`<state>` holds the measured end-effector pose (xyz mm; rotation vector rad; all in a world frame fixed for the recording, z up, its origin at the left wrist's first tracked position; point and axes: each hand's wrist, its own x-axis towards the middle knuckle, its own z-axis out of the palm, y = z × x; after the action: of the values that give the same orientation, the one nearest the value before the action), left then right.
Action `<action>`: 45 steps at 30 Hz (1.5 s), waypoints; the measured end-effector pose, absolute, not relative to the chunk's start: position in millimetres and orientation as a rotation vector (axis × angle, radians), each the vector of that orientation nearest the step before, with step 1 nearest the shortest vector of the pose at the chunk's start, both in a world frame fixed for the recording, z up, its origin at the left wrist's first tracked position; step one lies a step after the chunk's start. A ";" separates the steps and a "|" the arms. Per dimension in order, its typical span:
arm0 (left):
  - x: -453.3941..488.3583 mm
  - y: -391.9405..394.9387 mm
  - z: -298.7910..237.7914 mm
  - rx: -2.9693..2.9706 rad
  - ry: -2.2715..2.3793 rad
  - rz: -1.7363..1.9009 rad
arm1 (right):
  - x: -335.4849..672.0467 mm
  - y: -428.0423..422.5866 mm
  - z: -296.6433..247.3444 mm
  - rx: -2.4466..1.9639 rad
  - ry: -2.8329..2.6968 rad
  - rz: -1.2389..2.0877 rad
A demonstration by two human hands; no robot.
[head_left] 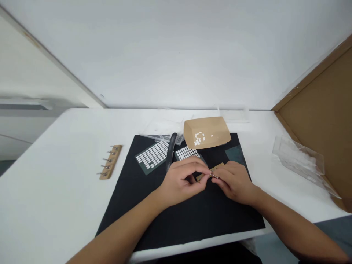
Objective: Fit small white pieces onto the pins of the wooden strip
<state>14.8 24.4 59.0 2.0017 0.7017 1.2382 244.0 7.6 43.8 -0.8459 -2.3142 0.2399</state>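
My left hand point(184, 179) is closed in a pinch, thumb and index finger meeting at one end of a small shiny metal clip point(214, 175). Whatever lies between those two fingertips is too small to make out. From the other side, my right hand point(233, 181) grips the clip between its fingers and thumb. Partly hidden behind both hands is a light brown strip point(220, 165), lying on the black mat point(198, 216). Close beyond my left hand are two dark green cards covered in rows of white ovals, the left card point(152, 157) and the right card point(187, 152).
A brown paper tray point(220, 128) with loose white ovals stands at the mat's back edge. A curved black bar point(171, 150) rises between the cards. Left of the mat lies a brown strip point(112, 163) bearing several metal clips. At right, a clear plastic box point(302, 161) leans near cardboard point(324, 110).
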 end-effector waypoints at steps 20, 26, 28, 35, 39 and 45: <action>11.5 25.5 68.0 1.615 0.858 0.799 | 247.1 5.1 46.7 -0.871 -2.352 0.505; 12.2 24.4 67.8 1.397 0.826 0.735 | 248.0 6.0 48.4 -0.850 -2.315 0.675; 13.5 24.2 67.7 1.339 0.828 0.731 | 247.8 5.5 50.3 -0.856 -2.297 0.751; 15.7 23.8 67.2 1.253 0.857 0.717 | 246.0 1.7 55.7 -0.891 -2.181 1.002; 15.4 23.3 65.5 1.293 0.887 0.711 | 244.1 0.6 55.3 -0.933 -2.127 1.115; 15.4 22.6 64.0 1.229 0.859 0.695 | 242.4 -2.0 61.3 -0.976 -2.043 1.252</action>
<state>15.4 22.6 64.0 1.2292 0.8587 0.6953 242.4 -2.0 61.3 -0.9756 -2.0428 1.2517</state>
